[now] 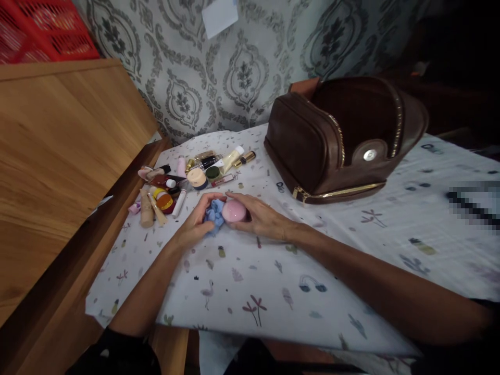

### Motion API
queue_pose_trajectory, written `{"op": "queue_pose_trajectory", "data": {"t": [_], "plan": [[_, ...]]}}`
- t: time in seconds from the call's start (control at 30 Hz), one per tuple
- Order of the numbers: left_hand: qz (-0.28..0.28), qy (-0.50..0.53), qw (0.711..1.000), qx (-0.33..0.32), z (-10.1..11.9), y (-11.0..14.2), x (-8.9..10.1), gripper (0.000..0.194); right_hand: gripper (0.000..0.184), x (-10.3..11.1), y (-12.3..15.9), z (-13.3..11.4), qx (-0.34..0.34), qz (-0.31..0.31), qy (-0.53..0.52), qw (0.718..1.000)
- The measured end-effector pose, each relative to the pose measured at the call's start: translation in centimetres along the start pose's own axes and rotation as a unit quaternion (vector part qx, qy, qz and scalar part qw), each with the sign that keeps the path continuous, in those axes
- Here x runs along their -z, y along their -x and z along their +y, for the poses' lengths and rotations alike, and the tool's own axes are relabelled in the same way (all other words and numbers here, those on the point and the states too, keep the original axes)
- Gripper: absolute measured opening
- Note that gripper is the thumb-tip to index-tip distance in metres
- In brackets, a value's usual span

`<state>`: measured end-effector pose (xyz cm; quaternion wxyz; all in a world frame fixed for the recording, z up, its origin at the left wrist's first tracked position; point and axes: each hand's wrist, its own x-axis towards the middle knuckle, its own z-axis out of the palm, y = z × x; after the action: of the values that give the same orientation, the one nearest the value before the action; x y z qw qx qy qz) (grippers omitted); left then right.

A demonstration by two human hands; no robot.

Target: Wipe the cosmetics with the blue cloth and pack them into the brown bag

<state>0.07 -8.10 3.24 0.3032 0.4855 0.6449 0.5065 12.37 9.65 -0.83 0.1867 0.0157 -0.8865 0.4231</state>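
My left hand (200,221) is closed around a crumpled light-blue cloth (214,214). In my right hand (261,216) is a round, glossy pink container (234,211), its smooth face turned to the left. Cloth and container touch, or nearly touch, between the two hands, just above the printed tablecloth. Beyond them lies a group of cosmetics: a cream jar with a dark base (197,178), a dark green-lidded jar (213,173), a pale squeeze tube (232,159) and a white tube (179,203). The fingertips of my right hand are partly hidden behind the container.
A brown leather bag (297,146) with gold zips stands unzipped at the back right. On the left is a wooden panel (70,135), with a red plastic basket (58,28) above it. A patterned wall (250,67) rises behind the white tablecloth (273,291).
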Motion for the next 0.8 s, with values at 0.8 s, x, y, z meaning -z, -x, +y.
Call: {"op": "queue_pose_trajectory", "data": {"t": [0.8], "plan": [[0.11, -0.145, 0.983, -0.008, -1.2, -0.5, 0.0, 0.03, 0.06, 0.9, 0.2, -0.5, -0.01, -0.001, -0.044, 0.999]]}}
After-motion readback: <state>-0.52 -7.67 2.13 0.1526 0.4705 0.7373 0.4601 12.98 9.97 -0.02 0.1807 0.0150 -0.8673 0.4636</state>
